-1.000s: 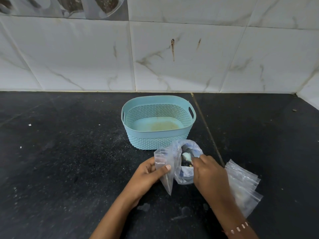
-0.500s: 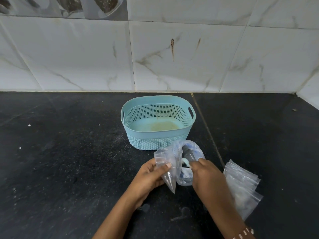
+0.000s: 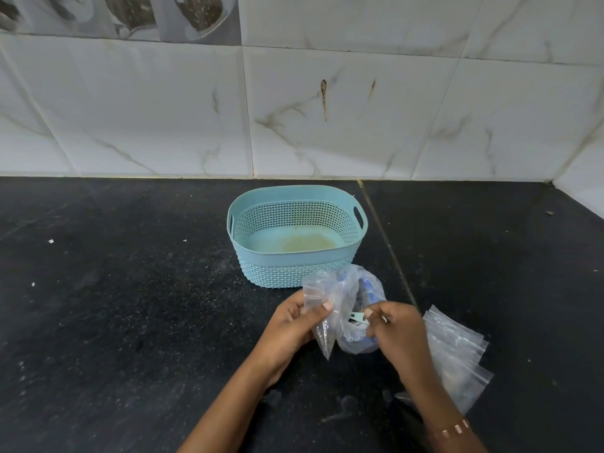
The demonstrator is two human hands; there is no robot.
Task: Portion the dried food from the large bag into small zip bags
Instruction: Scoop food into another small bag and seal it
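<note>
Large bag (image 3: 356, 308) stood open just in front of blue basket (image 3: 295, 235), mouth turned up. Small zip bag (image 3: 318, 317) held touching large bag's left side, long axis hanging downward, pinched by thumb and fingers of left hand (image 3: 294, 328). Right hand (image 3: 395, 335) at large bag's right rim, fingers curled, pale scoop (image 3: 358, 318) pinched over mouth. Scoop nearer to right hand; zip bag mouth lies left of it. Spare zip bags (image 3: 457, 358) laid right of large bag on counter (image 3: 130, 322).
</note>
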